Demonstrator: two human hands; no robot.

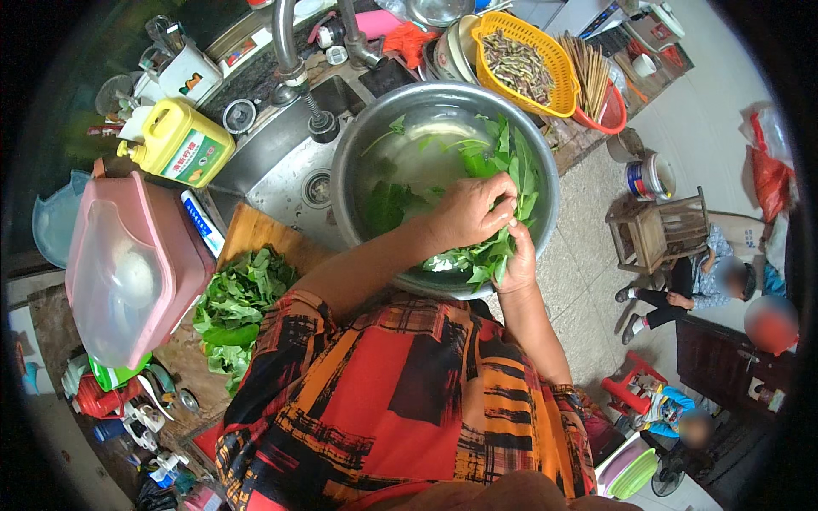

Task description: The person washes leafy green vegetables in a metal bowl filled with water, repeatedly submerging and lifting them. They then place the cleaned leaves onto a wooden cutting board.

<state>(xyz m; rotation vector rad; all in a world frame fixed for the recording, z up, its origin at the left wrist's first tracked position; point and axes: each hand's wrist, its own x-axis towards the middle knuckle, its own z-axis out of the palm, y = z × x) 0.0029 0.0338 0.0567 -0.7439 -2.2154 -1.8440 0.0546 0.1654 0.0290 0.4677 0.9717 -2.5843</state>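
A large round metal basin (340, 191) stands at the sink in front of me, with water and loose green leaves (388, 205) in it. Over its right half, my left hand (476, 207) and my right hand (519, 259) meet, fingertips close together. Both hold leafy green stems (501, 153), whose leaves spread above and below the fingers. The arm reaching in from the picture's left crosses the basin's lower rim. More leafy greens (239, 306) lie in a heap beside a wooden cutting board (265, 233), left of my body.
A sink (287, 172) with a faucet (285, 38) adjoins the basin. A yellow detergent jug (185, 144) and a pink lidded box (128, 255) stand left. A yellow basket (569, 96) of mottled beans and a red basket (610, 118) stand behind. People sit farther right.
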